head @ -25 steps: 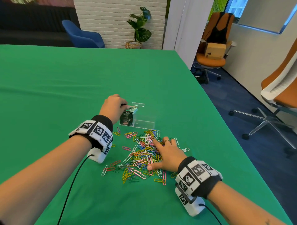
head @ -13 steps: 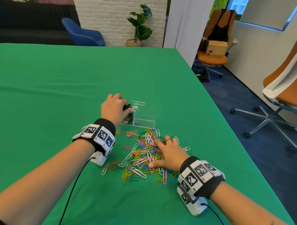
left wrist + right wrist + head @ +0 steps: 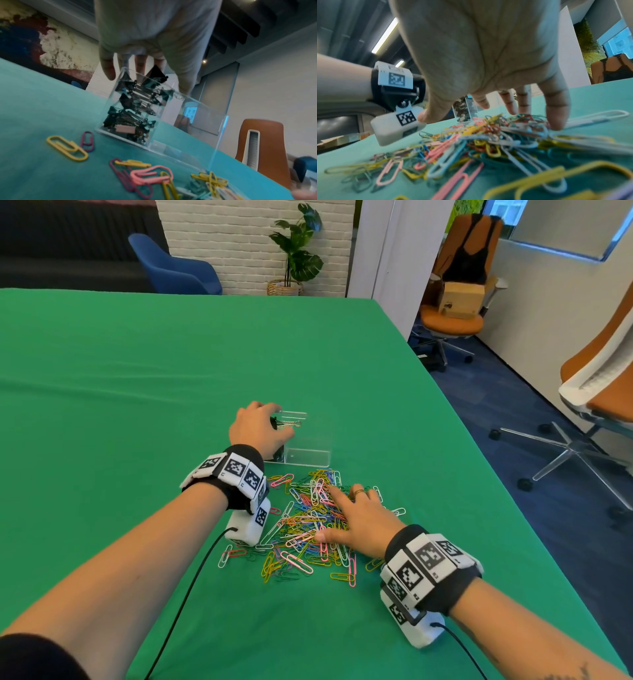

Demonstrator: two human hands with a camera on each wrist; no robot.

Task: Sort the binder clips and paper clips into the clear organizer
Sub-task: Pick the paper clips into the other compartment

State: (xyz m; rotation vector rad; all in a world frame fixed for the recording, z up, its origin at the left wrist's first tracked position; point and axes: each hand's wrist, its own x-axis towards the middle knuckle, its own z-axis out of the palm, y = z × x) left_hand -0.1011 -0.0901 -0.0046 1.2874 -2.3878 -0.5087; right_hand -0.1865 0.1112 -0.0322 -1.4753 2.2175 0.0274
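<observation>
A green table (image 3: 137, 405) carries everything. Near its middle lies a loose heap of coloured paper clips (image 3: 308, 525), with strays trailing toward the left wrist. The right hand (image 3: 356, 522) lies palm-down on the heap's right side, fingers straight and spread, tips pressing on the clips and gripping none. Just beyond the heap stands the clear organizer (image 3: 308, 455); its left compartment is stacked with black binder clips (image 3: 137, 102), while its right compartment looks bare. The left hand (image 3: 257, 429) hovers over the left compartment, fingers curled downward around one binder clip (image 3: 286, 423) at the rim, its wire handles pointing right.
</observation>
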